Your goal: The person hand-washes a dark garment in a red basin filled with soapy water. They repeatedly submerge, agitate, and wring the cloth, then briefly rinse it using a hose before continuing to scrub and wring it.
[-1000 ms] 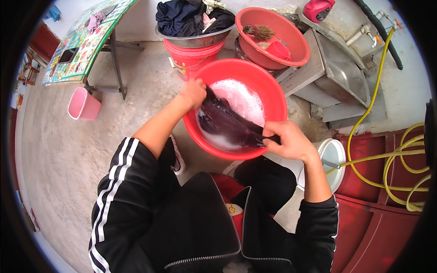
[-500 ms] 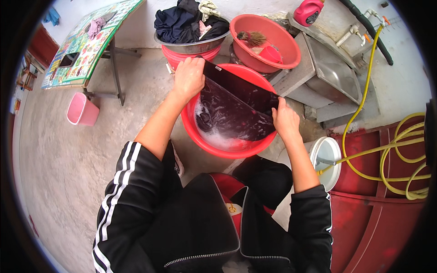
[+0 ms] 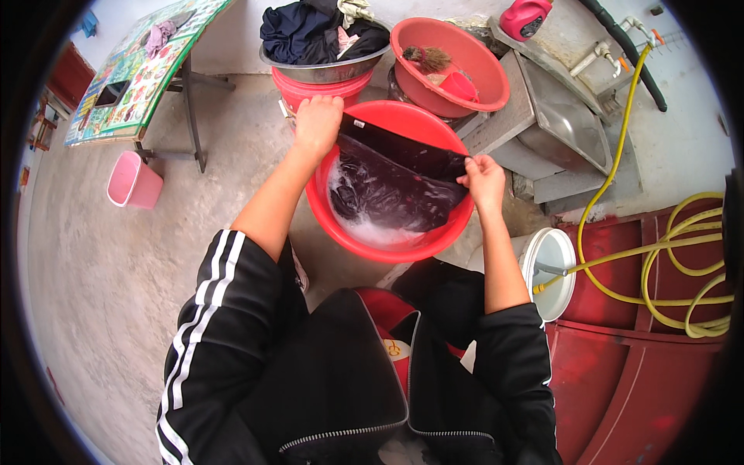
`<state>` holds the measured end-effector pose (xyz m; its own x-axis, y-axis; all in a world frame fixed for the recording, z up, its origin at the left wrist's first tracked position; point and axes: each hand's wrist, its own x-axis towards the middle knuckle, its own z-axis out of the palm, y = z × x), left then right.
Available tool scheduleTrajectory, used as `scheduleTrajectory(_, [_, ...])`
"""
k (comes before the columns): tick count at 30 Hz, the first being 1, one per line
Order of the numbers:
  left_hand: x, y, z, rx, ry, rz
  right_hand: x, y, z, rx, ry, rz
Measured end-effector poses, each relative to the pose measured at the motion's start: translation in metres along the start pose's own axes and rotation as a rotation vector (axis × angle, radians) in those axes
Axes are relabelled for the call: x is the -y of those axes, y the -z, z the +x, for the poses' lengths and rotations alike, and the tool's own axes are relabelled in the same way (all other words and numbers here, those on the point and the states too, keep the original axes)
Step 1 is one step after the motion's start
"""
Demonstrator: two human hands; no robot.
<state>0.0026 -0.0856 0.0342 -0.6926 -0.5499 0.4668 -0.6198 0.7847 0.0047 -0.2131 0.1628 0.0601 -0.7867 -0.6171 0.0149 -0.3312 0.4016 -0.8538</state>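
A wet dark garment [image 3: 391, 182] hangs partly in a red plastic basin [image 3: 325, 221] of sudsy water on the floor before me. My left hand [image 3: 318, 124] is closed on the upper left corner of the garment, at the basin's far left rim. On the other side, my right hand [image 3: 483, 180] pinches the right end of the same edge near the rim. Between the hands the edge is stretched out, with a small white tag near the left one. White foam [image 3: 380, 232] lies along the near side, and the garment's lower part is down in the water.
Behind stand a metal bowl of clothes [image 3: 325, 74] on a red bucket, and a pinkish-red basin [image 3: 496, 85] holding a brush and a scoop. A sink [image 3: 566, 116], a white bucket [image 3: 571, 279] and a yellow hose [image 3: 618, 167] are on the right. A table [image 3: 167, 81] stands left.
The garment's stretched edge has come a little lower and nearer the basin, and my right hand has turned its fingers inward. Both hands keep hold. The whole view has shifted slightly.
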Motion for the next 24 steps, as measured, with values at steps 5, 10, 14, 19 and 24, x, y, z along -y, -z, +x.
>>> scheduleTrajectory(5, [0.010,-0.006,-0.002,-0.056,0.027,0.009,0.006,0.005,0.003,-0.064,-0.135,0.527])
scheduleTrajectory(10, [0.010,-0.010,0.001,0.033,0.299,-0.422,-0.002,0.008,0.005,-0.117,-0.151,0.608])
scheduleTrajectory(14, [0.008,-0.029,0.005,0.297,0.853,-1.112,-0.009,-0.001,0.006,-0.051,-0.217,0.679])
scheduleTrajectory(19, [-0.022,-0.013,0.010,0.561,1.026,-1.493,-0.018,-0.010,0.005,0.069,-0.200,0.728])
scheduleTrajectory(24, [-0.027,-0.014,0.014,0.621,0.997,-1.602,-0.009,-0.030,-0.013,0.368,0.034,0.486])
